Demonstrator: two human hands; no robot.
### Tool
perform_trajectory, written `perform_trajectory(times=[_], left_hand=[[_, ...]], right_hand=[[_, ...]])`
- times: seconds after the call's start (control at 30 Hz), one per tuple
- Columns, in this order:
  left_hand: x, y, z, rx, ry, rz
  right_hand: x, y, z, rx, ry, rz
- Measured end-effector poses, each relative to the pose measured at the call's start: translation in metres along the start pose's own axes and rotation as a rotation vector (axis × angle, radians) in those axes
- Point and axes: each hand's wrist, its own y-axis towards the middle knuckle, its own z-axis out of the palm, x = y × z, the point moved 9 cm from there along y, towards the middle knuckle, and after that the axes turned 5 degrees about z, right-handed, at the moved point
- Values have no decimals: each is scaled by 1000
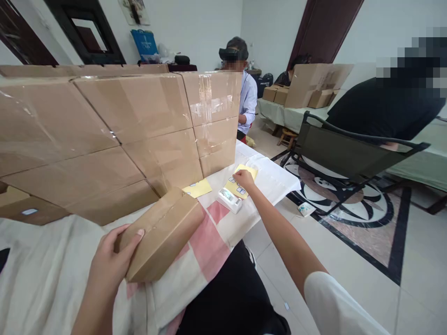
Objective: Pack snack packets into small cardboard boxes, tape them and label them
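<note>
A closed brown cardboard box [167,232] lies tilted on the cloth-covered table. My left hand [117,251] grips its near left end, thumb on top and fingers around the side. Farther right, my right hand [244,179] is pinched at a yellow sheet of stickers [240,190] with blue-outlined labels. Whether the fingertips hold a single sticker or the sheet itself is hard to make out. A small white box [229,200] with a printed top sits just in front of the sheet. Another yellow sheet [198,188] lies partly behind the cardboard box.
Stacked taped cartons [153,111] form a wall along the table's far side. A person [247,93] wearing a headset sits beyond. At right, someone in black sits in a folding chair [342,149]. An open carton [314,83] stands on another table.
</note>
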Motion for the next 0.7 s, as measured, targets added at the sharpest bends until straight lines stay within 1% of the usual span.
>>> perform_trajectory(times=[0.1,0.23,0.5,0.7], left_hand=[[-1,-6,-2,-15,-95,-106],[0,-9,-4,-38,-110,-146],[-1,-7,-5,-14,-71,-144],[14,0,2,25,-65,-143]], right_hand=[[-13,11,22,-5,-123,19],[-11,8,39,-51,-222,-23],[-12,1,44,-105,-299,-91],[-5,-3,48,-126,-379,-151]])
